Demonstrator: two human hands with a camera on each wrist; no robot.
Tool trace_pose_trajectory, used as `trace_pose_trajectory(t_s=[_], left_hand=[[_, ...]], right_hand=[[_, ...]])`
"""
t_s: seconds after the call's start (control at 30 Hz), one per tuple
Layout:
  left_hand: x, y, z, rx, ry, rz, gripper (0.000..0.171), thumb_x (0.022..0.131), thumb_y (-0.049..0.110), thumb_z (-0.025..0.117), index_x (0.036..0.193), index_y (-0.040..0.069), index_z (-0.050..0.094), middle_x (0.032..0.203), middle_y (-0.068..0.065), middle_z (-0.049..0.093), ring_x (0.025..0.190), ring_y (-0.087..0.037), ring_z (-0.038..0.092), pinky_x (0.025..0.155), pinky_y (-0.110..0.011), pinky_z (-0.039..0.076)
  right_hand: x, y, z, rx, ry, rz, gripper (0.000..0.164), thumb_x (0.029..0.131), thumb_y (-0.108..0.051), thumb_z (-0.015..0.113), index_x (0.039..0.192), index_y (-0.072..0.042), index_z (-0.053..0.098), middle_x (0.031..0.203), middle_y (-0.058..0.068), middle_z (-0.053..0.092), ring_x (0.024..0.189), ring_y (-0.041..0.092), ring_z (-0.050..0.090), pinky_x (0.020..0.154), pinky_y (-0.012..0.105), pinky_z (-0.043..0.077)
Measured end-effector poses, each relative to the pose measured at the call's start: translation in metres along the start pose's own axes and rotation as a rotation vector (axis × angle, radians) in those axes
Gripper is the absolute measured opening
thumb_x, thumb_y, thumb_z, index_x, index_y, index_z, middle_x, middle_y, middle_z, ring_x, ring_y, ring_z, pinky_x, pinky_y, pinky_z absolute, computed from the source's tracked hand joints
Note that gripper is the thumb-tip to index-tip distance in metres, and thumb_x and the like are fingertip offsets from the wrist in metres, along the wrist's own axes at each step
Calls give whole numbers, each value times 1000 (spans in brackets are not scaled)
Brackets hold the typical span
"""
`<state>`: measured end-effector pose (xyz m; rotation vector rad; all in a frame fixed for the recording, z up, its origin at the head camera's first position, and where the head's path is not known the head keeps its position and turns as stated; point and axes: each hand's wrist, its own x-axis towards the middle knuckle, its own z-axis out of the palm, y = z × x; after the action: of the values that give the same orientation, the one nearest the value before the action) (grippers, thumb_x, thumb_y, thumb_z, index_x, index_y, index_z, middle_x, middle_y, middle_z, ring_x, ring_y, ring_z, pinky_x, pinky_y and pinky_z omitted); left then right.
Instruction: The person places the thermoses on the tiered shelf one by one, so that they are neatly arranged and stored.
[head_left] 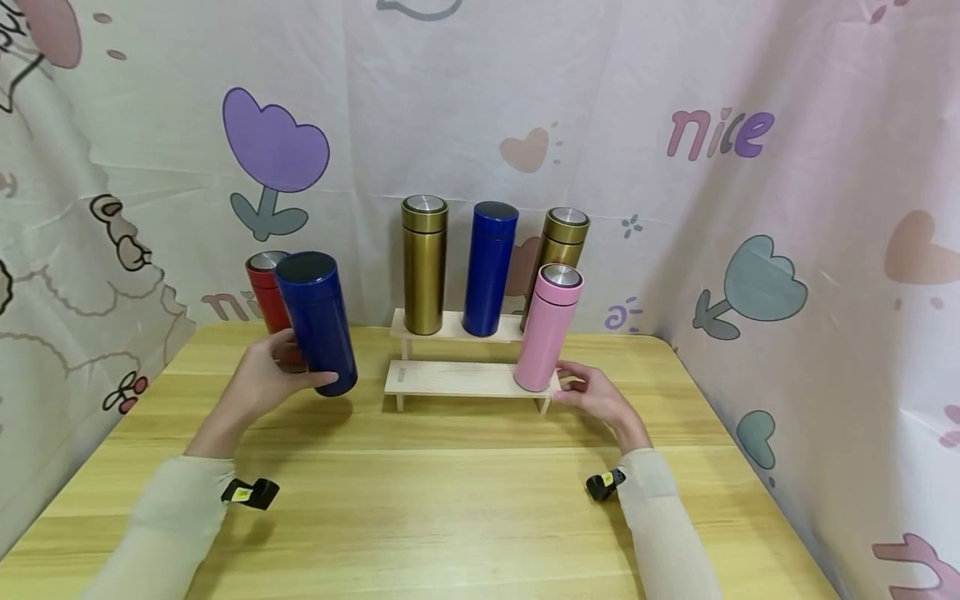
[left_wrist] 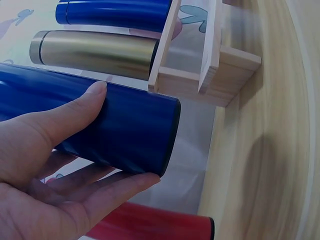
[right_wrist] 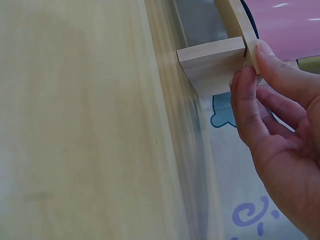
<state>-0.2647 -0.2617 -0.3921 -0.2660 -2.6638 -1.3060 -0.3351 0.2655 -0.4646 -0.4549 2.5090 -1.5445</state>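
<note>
My left hand (head_left: 262,375) grips a blue thermos bottle (head_left: 318,325) near its base, thumb on one side and fingers on the other. The bottle is slightly tilted and held above the table, left of a two-tier wooden rack (head_left: 450,379). Partly hidden behind it is a red thermos (head_left: 268,292). My right hand (head_left: 596,392) pinches the right end of the rack's lower shelf; in the right wrist view the thumb (right_wrist: 267,55) lies on the shelf edge. Beside that hand, a pink thermos (head_left: 550,329) stands on the lower shelf's right end.
On the upper shelf stand a gold thermos (head_left: 425,267), another blue thermos (head_left: 491,271) and a second gold thermos (head_left: 566,233), partly covered by the pink one. The wooden table (head_left: 450,517) ends against a printed curtain (head_left: 600,83) at the back and sides.
</note>
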Motion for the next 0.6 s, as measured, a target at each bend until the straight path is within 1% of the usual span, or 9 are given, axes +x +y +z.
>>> trace_pose_trajectory(t_s=[0.07,0.13,0.27,0.37,0.5,0.6], left_hand=[[1,2,2,-13,-1,9,80,88,31,83,149,-6,46,134,-35,62,114,-50,67,98,-63,56],[2,5,4,-15,1,17,78,89,30,83,149,-5,47,134,-35,62,114,-51,67,98,-64,55],[4,9,9,-5,6,24,78,88,31,84,147,-5,49,133,-34,63,114,-50,67,99,-64,55],[6,11,12,-6,1,26,79,87,31,85,148,-4,48,135,-34,62,114,-51,67,98,-64,56],[8,14,15,-38,-21,23,82,86,28,85,151,-3,45,139,-34,59,115,-53,66,97,-63,57],[9,15,18,-62,-36,21,83,87,28,85,152,-1,44,142,-34,57,117,-54,65,97,-63,57]], right_hand=[[0,0,0,6,3,5,71,92,-4,74,154,4,41,145,28,55,113,28,66,88,21,58],[0,-1,1,5,3,6,70,92,-4,74,154,4,41,146,28,55,113,28,66,88,20,58],[0,-2,1,8,2,6,70,92,-4,74,154,3,42,149,28,53,113,28,67,89,20,57],[-1,-1,1,6,-2,-11,72,92,-4,74,154,5,40,147,30,53,112,25,67,89,20,57],[-1,-1,2,5,2,-24,72,92,-4,74,154,6,39,143,31,55,108,20,67,89,20,58],[-1,0,1,1,3,-26,72,92,-4,74,154,6,39,142,31,55,106,19,67,88,19,58]])
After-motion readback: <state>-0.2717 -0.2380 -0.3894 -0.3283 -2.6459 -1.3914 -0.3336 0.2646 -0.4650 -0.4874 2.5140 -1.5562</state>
